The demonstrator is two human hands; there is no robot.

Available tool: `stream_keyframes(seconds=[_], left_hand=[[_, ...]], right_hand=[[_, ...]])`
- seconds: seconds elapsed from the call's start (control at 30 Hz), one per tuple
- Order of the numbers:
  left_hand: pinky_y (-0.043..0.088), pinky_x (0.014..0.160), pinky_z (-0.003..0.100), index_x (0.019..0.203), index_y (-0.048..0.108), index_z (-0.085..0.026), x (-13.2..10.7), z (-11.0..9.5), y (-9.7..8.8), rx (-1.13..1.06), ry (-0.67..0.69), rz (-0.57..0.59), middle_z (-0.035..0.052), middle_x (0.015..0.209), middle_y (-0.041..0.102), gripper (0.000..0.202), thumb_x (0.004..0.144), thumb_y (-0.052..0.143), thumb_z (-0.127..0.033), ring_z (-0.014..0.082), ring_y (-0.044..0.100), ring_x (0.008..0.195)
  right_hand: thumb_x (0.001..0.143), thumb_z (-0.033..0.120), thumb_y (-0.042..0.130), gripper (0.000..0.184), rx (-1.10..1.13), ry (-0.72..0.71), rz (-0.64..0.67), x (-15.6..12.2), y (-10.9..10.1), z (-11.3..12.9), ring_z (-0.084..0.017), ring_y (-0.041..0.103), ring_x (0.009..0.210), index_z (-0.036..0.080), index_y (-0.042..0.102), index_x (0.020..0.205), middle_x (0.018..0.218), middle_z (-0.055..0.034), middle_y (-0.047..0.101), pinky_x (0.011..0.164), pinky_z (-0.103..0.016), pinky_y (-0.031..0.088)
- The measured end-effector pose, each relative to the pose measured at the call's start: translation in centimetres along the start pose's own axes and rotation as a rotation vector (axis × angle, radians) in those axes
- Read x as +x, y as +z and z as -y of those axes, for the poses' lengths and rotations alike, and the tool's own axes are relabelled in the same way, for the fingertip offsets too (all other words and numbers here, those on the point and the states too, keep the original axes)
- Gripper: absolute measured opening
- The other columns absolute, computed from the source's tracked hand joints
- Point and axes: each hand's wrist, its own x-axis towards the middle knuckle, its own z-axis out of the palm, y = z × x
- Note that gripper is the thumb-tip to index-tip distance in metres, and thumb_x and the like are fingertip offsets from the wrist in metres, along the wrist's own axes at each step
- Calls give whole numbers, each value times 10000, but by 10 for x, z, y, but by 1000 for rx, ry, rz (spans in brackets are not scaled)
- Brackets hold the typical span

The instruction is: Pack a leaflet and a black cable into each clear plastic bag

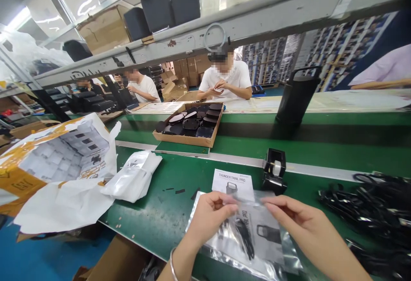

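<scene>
We see the plastic bag point(257, 246) on the bench point(167, 212), the leaflet point(233, 181) behind it, the tape dispenser point(274, 172) right of the leaflet, and cables point(369, 208) far right.

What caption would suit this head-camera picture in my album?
Left hand and right hand pinch the top of a clear bag holding a black cable, on a green bench.

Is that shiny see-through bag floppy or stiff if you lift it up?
Probably floppy: the clear bag wrinkles where the left hand and right hand pinch its top edge. Likely light, since only a thin black cable and a printed card show inside. Its glossy film may feel slippery.
</scene>
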Motion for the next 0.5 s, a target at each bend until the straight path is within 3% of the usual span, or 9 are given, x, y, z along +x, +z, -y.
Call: stream_keyframes(seconds=[0.1,0.17,0.23,0.3,0.37,0.43,0.5], left_hand=[[476,662,275,633,704,-164,-5,-4,-5,104,77,-27,64,764,736,90,710,660,-176,181,650,719],[474,746,291,643,691,-171,-6,-5,-4,46,105,-35,70,839,738,95,728,651,-184,195,655,816],[470,792,314,828,680,-183,-5,-2,-2,-128,77,-36,74,909,728,126,752,666,-283,207,657,870],[469,780,317,1031,619,-191,-1,5,4,-251,37,-32,87,975,707,378,736,693,-416,213,651,886],[456,703,277,1024,617,-163,1,13,11,-210,-7,-11,78,905,695,490,674,736,-485,190,635,797],[406,611,231,856,651,-131,3,21,17,-97,-50,0,24,709,647,428,648,755,-490,133,566,645],[356,563,212,737,642,-123,2,25,21,-36,-78,-17,-21,594,566,388,669,735,-493,97,481,564]], right_hand=[[757,438,567,268,-95,-49,6,5,-11,-6,-253,643,830,242,740,818,880,-43,729,740,-313,502],[768,394,536,252,-103,-64,13,7,-15,-9,-257,646,822,239,735,764,855,-50,726,746,-329,499],[772,362,523,243,-76,-80,16,8,-16,-12,-254,647,814,233,718,708,838,-57,721,742,-330,500],[772,344,531,226,-41,-101,35,8,-15,-15,-248,645,819,231,702,676,843,-60,716,735,-318,502],[789,342,528,238,-19,-121,83,6,-14,-20,-236,644,822,234,684,646,852,-59,711,735,-306,500],[801,366,531,233,-14,-136,86,5,-15,-25,-230,637,871,239,678,671,939,-60,702,773,-306,489],[779,437,554,231,-31,-110,-52,8,-19,-30,-227,634,859,247,677,824,1015,-68,679,770,-324,485]])
